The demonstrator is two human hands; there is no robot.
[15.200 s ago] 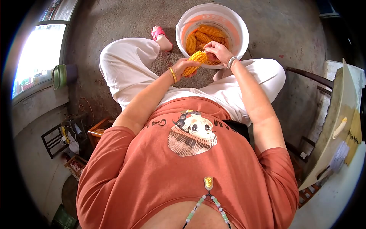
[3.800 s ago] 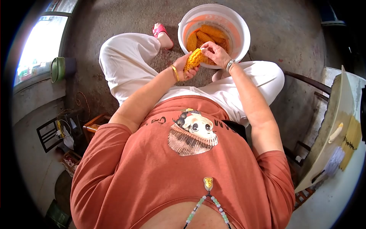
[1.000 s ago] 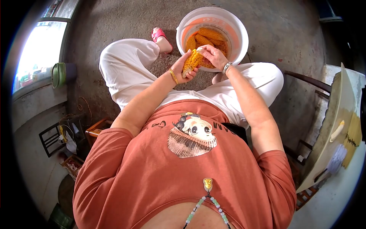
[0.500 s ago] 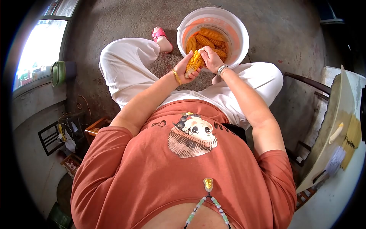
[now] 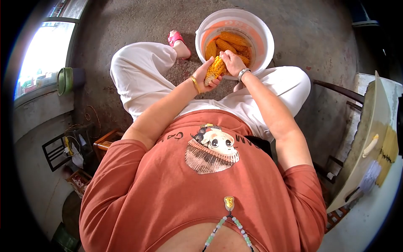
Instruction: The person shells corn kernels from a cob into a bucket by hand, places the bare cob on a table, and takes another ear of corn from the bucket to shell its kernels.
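An ear of yellow corn (image 5: 215,70) is held at the near edge of a white bucket (image 5: 266,42), with bare pale patches at its lower end. My left hand (image 5: 203,76) wraps round the ear from the left, below a gold bracelet. My right hand (image 5: 233,63), with a silver bracelet at the wrist, is closed against the ear's upper right side; its fingertips press on the kernels. Inside the bucket lie several orange-yellow ears (image 5: 233,38) and loose kernels.
My legs in white trousers (image 5: 140,71) spread on both sides of the bucket. A leaning board (image 5: 361,151) stands at the right. A green container (image 5: 64,81) is by the window at the left, above a wooden stool (image 5: 108,140).
Since the earliest frame the ear has become more upright and shows bare patches at its lower end. My right hand has closed against its upper side. In the last half second little has moved.
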